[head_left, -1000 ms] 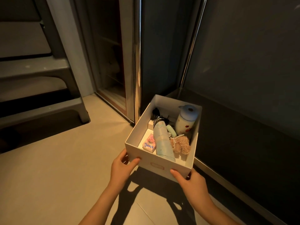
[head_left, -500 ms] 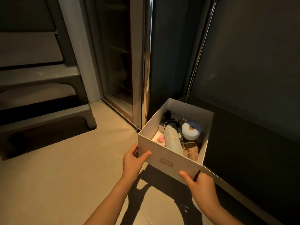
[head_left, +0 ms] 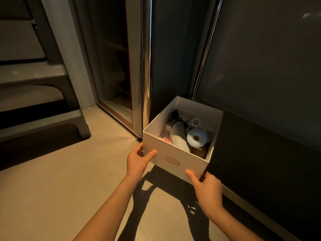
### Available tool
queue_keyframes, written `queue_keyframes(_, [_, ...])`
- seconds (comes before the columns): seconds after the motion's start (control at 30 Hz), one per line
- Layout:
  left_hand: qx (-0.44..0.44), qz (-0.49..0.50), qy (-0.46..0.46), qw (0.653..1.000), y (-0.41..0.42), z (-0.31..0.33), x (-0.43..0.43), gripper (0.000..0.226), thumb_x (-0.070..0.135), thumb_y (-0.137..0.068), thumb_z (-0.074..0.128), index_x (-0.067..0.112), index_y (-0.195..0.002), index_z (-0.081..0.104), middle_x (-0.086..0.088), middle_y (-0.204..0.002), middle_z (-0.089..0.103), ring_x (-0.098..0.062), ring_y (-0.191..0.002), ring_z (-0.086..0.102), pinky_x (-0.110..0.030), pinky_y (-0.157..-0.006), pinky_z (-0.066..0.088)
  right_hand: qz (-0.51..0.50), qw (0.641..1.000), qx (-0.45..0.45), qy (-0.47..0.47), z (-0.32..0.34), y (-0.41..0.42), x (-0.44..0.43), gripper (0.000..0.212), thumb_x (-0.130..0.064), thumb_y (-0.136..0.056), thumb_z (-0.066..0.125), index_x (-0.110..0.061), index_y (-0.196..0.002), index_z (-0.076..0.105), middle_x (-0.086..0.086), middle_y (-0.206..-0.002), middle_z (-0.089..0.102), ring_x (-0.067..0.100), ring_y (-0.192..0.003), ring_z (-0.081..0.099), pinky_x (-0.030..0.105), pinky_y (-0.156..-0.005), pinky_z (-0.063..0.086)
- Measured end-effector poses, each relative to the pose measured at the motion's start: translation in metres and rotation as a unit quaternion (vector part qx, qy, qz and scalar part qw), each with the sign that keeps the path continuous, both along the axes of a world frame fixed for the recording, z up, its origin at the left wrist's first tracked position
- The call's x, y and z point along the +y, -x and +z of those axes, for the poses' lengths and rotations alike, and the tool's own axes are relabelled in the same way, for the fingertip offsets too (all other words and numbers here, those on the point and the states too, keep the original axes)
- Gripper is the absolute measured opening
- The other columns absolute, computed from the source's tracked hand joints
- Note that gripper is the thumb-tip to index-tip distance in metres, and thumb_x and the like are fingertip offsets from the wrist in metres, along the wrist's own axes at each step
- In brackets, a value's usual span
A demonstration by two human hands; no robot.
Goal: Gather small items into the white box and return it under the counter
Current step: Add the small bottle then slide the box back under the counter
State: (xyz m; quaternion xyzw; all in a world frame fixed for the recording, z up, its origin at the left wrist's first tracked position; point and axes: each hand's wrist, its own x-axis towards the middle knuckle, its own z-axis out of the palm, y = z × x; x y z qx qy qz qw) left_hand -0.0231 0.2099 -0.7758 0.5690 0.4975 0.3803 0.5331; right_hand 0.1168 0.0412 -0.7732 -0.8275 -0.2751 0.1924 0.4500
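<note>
I carry the white box above the tiled floor, tilted so its near wall with a small red label faces me. My left hand grips its near left corner, thumb on the front wall. At the near right bottom corner my right hand holds it, thumb against the front. Inside lie a folded pale blue umbrella, a cup with a round blue lid, a small pink packet and a brown plush piece, partly hidden by the wall.
A dark counter front fills the right side, with a metal rail along its base. A shiny metal post and a glass-door cabinet stand behind the box. A grey step stool is at the left. Beige tiled floor lies below.
The box has moved away from me toward the dark counter and tipped so its front wall faces me more. Both hands kept their grip on its near corners.
</note>
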Motion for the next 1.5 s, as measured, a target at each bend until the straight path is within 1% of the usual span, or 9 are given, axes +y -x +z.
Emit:
queue_keyframes(0.17, [-0.021, -0.005, 0.01, 1.0, -0.01, -0.005, 0.005, 0.062, 0.028, -0.076, 0.079, 0.024, -0.132, 0.053, 0.003, -0.125, 0.062, -0.02, -0.118, 0.055, -0.042, -0.096, 0.048, -0.085, 0.993, 0.035, -0.068, -0.013, 0.0, 0.008, 0.033, -0.048, -0.072, 0.074, -0.035, -0.1, 0.059, -0.013, -0.096, 0.065, 0.008, -0.09, 0.063, 0.026, -0.074, 0.054])
queue_keyframes(0.3, [-0.063, 0.018, 0.044, 0.997, -0.016, -0.016, -0.002, 0.056, 0.032, -0.074, 0.079, 0.033, -0.124, 0.055, 0.018, -0.109, 0.061, -0.011, -0.109, 0.054, -0.035, -0.093, 0.048, -0.22, 0.962, 0.101, -0.129, -0.021, 0.014, 0.019, 0.064, -0.033, -0.072, 0.08, -0.026, -0.13, 0.054, -0.002, -0.118, 0.06, 0.013, -0.103, 0.051, 0.043, -0.086, 0.052])
queue_keyframes(0.43, [-0.092, 0.047, 0.064, 0.993, -0.02, -0.022, -0.006, 0.053, 0.035, -0.073, 0.08, 0.037, -0.12, 0.056, 0.025, -0.1, 0.057, -0.003, -0.1, 0.052, -0.019, -0.078, 0.045, -0.253, 0.948, 0.13, -0.141, -0.029, 0.023, 0.025, 0.069, -0.031, -0.073, 0.079, -0.032, -0.133, 0.045, 0.001, -0.124, 0.052, 0.017, -0.11, 0.051, 0.045, -0.088, 0.052])
queue_keyframes(0.57, [-0.105, 0.06, 0.079, 0.99, -0.022, -0.024, -0.009, 0.053, 0.037, -0.073, 0.079, 0.039, -0.119, 0.054, 0.025, -0.101, 0.058, 0.002, -0.091, 0.053, -0.021, -0.078, 0.044, -0.251, 0.941, 0.172, -0.151, -0.028, 0.027, 0.023, 0.065, -0.032, -0.075, 0.078, -0.035, -0.13, 0.044, -0.002, -0.119, 0.052, 0.014, -0.101, 0.051, 0.04, -0.082, 0.052])
queue_keyframes(0.67, [-0.123, 0.077, 0.128, 0.981, -0.026, -0.026, -0.017, 0.064, 0.037, -0.072, 0.08, 0.034, -0.128, 0.049, 0.013, -0.114, 0.059, -0.009, -0.106, 0.052, -0.029, -0.089, 0.046, -0.263, 0.927, 0.207, -0.171, -0.022, 0.027, 0.025, 0.056, -0.03, -0.077, 0.077, -0.035, -0.124, 0.046, -0.005, -0.113, 0.053, 0.016, -0.1, 0.052, 0.039, -0.082, 0.052])
queue_keyframes(0.87, [-0.21, 0.001, 0.206, 0.956, -0.029, -0.033, -0.036, 0.099, 0.038, -0.066, 0.081, 0.039, -0.146, 0.022, -0.004, -0.121, 0.065, -0.021, -0.111, 0.062, -0.038, -0.096, 0.051, -0.231, 0.841, 0.444, -0.203, -0.02, 0.046, 0.031, 0.055, -0.022, -0.077, 0.076, -0.006, -0.125, 0.056, 0.014, -0.114, 0.065, 0.026, -0.102, 0.064, 0.039, -0.093, 0.052])
queue_keyframes(0.93, [-0.212, 0.003, 0.227, 0.951, -0.029, -0.031, -0.038, 0.096, 0.036, -0.071, 0.08, 0.032, -0.147, 0.022, -0.005, -0.123, 0.064, -0.021, -0.11, 0.061, -0.038, -0.096, 0.05, -0.195, 0.842, 0.455, -0.217, -0.017, 0.048, 0.035, 0.047, -0.022, -0.076, 0.075, -0.006, -0.118, 0.061, 0.014, -0.112, 0.067, 0.024, -0.102, 0.065, 0.038, -0.096, 0.05])
queue_keyframes(1.1, [-0.183, -0.044, 0.217, 0.958, -0.029, -0.028, -0.048, 0.056, 0.041, -0.07, 0.077, 0.02, -0.12, 0.061, -0.001, -0.109, 0.072, -0.018, -0.101, 0.067, -0.036, -0.092, 0.054, -0.175, 0.834, 0.462, -0.247, -0.014, 0.048, 0.043, 0.025, -0.025, -0.072, 0.076, -0.017, -0.094, 0.067, 0.011, -0.104, 0.07, 0.025, -0.101, 0.066, 0.042, -0.099, 0.048])
queue_keyframes(1.5, [-0.175, 0.012, 0.178, 0.968, -0.052, -0.024, -0.048, 0.057, 0.032, -0.073, 0.081, 0.011, -0.12, 0.055, -0.003, -0.105, 0.071, -0.015, -0.097, 0.067, -0.024, -0.08, 0.056, -0.205, 0.818, 0.456, -0.285, -0.014, 0.04, 0.051, 0.037, -0.03, -0.067, 0.078, -0.019, -0.099, 0.061, 0.009, -0.106, 0.069, 0.023, -0.096, 0.068, 0.044, -0.093, 0.053])
